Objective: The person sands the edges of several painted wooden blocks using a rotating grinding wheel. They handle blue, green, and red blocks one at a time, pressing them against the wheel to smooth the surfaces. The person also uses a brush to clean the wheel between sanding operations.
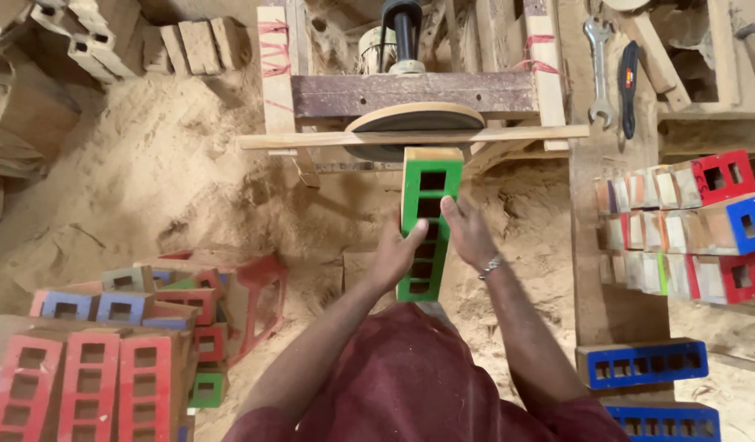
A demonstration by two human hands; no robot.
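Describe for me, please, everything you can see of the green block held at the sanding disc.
The green block is a long wooden piece, painted green on its face, with a row of rectangular holes down its length. Its far end shows bare wood and meets the sanding disc at the wooden rail. It points away from the person. The left hand grips its left side; the right hand rests on its right.

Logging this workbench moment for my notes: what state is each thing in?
green block: held lengthwise, far end against the sanding disc
left hand: gripping the block's left side
right hand: fingers on its right side
spanner: lying unused on the bench
red blocks: stacked at left
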